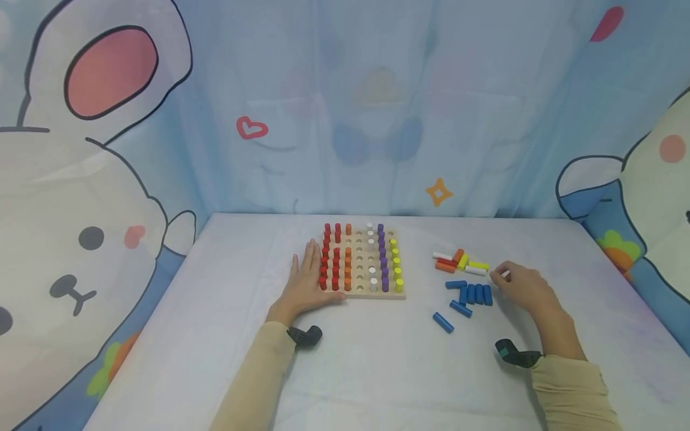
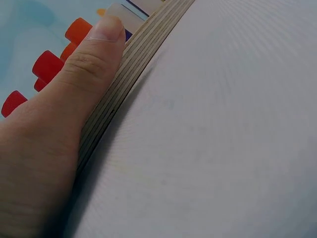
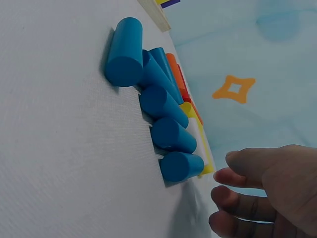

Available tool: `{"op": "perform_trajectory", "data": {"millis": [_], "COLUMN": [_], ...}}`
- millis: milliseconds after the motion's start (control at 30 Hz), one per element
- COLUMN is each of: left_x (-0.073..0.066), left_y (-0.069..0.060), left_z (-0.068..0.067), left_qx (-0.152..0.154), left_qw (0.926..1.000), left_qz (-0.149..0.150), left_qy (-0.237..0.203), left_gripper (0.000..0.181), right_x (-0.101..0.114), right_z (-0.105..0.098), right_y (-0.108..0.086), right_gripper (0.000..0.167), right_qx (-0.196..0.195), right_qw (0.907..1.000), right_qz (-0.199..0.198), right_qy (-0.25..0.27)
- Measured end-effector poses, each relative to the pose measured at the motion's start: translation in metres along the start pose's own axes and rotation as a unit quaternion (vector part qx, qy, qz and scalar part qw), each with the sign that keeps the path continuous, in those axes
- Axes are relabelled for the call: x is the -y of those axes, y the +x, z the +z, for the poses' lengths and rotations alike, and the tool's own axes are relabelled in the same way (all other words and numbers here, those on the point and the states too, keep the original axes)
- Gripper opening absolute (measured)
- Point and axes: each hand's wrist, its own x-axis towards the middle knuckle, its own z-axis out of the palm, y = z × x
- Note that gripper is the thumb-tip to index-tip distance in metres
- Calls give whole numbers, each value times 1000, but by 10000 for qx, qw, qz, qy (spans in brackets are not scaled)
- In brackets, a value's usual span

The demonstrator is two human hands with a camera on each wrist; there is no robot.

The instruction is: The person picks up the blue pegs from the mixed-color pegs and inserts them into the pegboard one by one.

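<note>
A wooden pegboard (image 1: 358, 295) stands on the table, filled in columns with red, orange, white, purple and yellow pegs. My left hand (image 1: 304, 284) rests against its front left corner, fingers straight along the left side. In the left wrist view the thumb (image 2: 94, 64) lies along the board's front edge. Right of the loose pegs, my right hand (image 1: 525, 290) pinches a small white peg (image 1: 505, 273); the right wrist view does not show that peg. Several blue pegs (image 1: 443, 322) lie loose near this hand, some side by side.
Behind the blue pegs is a small pile of loose pegs: white (image 1: 442, 255), orange (image 1: 445, 267), red and yellow (image 1: 478, 265). A white cloth (image 1: 388, 371) covers the table. A printed curtain (image 1: 302, 167) hangs along the back edge.
</note>
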Motion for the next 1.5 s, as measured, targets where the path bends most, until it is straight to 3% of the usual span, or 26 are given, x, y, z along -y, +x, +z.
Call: {"op": "perform_trajectory", "data": {"millis": [500,1033,1500], "left_x": [-1,0,-1], "left_y": [1,-1,-2], "left_z": [-2,-7,-9], "left_qx": [203,433,511], "left_qw": [9997,9988,9984], "left_qz": [-97,-186,-177], "left_qy": [13,127,171], "left_gripper": [130,131,131], "right_x": [1,9,10], "right_z": [13,8,7], "right_y": [3,-3,-2], "right_gripper": [41,43,34], "right_qx": [83,266,296], "right_qw": [9999,9994,9991], "right_qz": [-89,-167,-227], "right_qy": [-117,-171,-223]}}
